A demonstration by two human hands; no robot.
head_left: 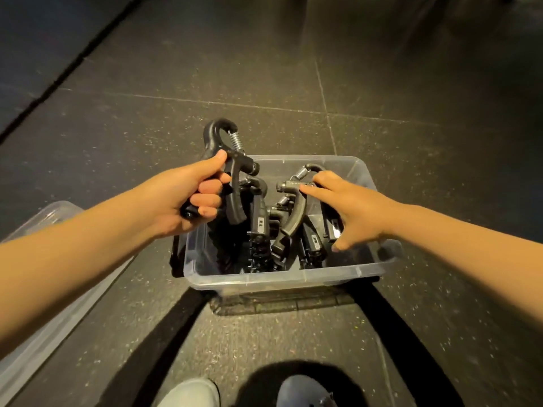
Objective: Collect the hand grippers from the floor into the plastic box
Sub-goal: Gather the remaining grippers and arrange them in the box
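– While one hand gripper (232,177) hangs over the far-left corner of the plastic box (282,279), where are the others?
– Inside the box, in a pile (260,233) of black handles and springs. For the raised one, the left hand (188,198) is clamped round a handle, thumb on top, spring end up. Reads as lined up for the drop.
– Right hand (349,210)?
– Down in the box, fingers spread and mostly straight, tips touching a second gripper (293,207) atop the pile. Not curled round it. My guess is it's settling that one to make room.
– Floor (235,69)?
– No loose grippers visible on it. The box sits on it, a clear lid (44,230) lies off left, out of the way, and shoes (194,392) show at the bottom edge.
– Progress?
– Late, I'd judge.
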